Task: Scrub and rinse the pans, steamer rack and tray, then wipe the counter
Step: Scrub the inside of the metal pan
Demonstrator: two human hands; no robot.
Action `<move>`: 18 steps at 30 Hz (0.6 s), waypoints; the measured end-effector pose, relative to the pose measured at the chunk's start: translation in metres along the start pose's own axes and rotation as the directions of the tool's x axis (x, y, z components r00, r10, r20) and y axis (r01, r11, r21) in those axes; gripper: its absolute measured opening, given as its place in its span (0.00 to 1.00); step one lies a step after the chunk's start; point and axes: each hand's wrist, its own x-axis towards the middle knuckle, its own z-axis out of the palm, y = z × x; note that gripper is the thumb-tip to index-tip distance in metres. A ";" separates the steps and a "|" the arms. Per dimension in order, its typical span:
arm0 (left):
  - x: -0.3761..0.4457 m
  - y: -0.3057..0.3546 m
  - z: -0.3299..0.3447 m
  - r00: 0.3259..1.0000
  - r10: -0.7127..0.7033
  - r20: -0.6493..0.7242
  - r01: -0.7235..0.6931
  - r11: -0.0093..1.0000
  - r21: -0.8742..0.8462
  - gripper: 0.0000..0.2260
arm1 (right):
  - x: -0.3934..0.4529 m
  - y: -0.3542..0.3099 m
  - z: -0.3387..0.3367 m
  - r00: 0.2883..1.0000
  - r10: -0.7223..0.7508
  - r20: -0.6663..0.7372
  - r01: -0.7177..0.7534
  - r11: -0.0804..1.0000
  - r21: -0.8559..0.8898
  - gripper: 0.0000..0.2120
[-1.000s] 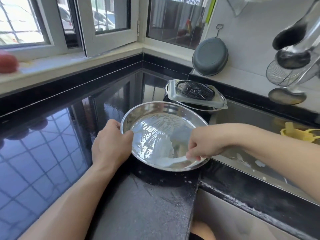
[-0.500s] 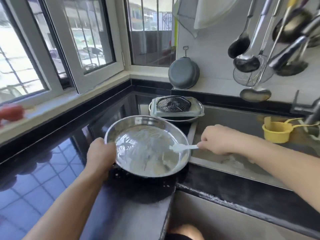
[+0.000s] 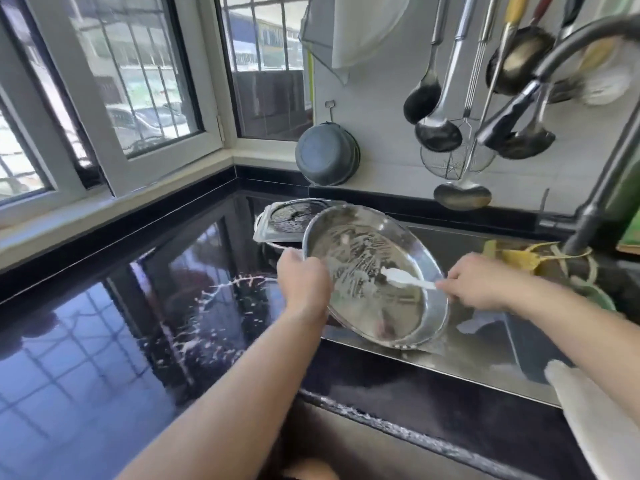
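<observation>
A round steel pan (image 3: 367,299), streaked with white suds, is tilted up over the left edge of the sink. My left hand (image 3: 304,284) grips its left rim. My right hand (image 3: 479,284) holds a white brush (image 3: 407,279) by the handle, with the bristle end against the pan's inner face. Behind the pan a pale rectangular tray (image 3: 265,226) with a dark perforated steamer rack (image 3: 291,211) in it sits on another pan on the counter.
White foam splashes (image 3: 214,299) lie on the glossy black counter (image 3: 104,358). The steel sink (image 3: 485,351) is at right with a dark tap (image 3: 588,209) and a yellow strainer (image 3: 519,258). Ladles (image 3: 438,131) and a grey bowl (image 3: 325,154) hang on the wall.
The pan has been lifted off the counter, tilted and moved right over the sink edge. Foam splashes now show where it lay. The brush stays inside the pan.
</observation>
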 end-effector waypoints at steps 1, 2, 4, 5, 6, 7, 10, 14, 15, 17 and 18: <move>-0.005 -0.006 0.016 1.000 -0.003 -0.004 0.003 1.000 -0.029 0.09 | 0.008 0.007 0.011 1.000 0.017 0.014 -0.017 1.000 0.006 0.16; -0.008 -0.012 0.030 1.000 -0.011 -0.010 0.011 0.999 -0.041 0.09 | 0.014 0.014 0.020 0.999 0.037 0.010 -0.037 0.999 0.012 0.16; -0.005 -0.021 0.052 1.000 -0.017 -0.007 0.016 0.998 -0.054 0.06 | 0.023 0.027 0.031 0.997 0.077 -0.027 -0.077 0.997 -0.010 0.17; 0.002 -0.026 0.063 1.000 -0.004 -0.005 0.004 0.998 -0.055 0.04 | 0.027 0.034 0.036 0.995 0.090 -0.047 -0.091 0.996 -0.018 0.18; 0.007 -0.028 0.072 1.000 0.008 -0.006 -0.009 0.999 -0.047 0.03 | 0.030 0.041 0.039 0.993 0.103 -0.049 -0.104 0.994 -0.024 0.17; 0.016 -0.033 0.081 1.000 0.026 -0.008 -0.026 0.999 -0.040 0.03 | 0.034 0.047 0.044 0.994 0.104 -0.030 -0.105 0.994 -0.040 0.16; 0.037 -0.052 0.097 0.997 0.075 -0.032 -0.077 0.996 -0.044 0.08 | 0.050 0.058 0.056 0.991 0.130 0.020 -0.127 0.983 -0.134 0.14; 0.046 -0.069 0.105 0.984 0.177 -0.016 -0.178 0.981 -0.076 0.11 | 0.091 0.064 0.050 0.969 0.196 -0.151 -0.207 0.976 -0.064 0.14; 0.047 -0.071 0.105 0.984 0.181 -0.006 -0.180 0.978 -0.103 0.13 | 0.100 0.065 0.042 0.946 0.247 -0.210 -0.244 0.969 0.040 0.15; 0.048 -0.071 0.106 0.986 0.164 0.009 -0.161 0.977 -0.138 0.15 | 0.113 0.067 0.031 0.913 0.310 -0.264 -0.257 0.942 0.216 0.16; 0.047 -0.070 0.106 0.987 0.158 0.013 -0.155 0.978 -0.141 0.15 | 0.115 0.064 0.034 0.926 0.285 -0.248 -0.227 0.944 0.238 0.16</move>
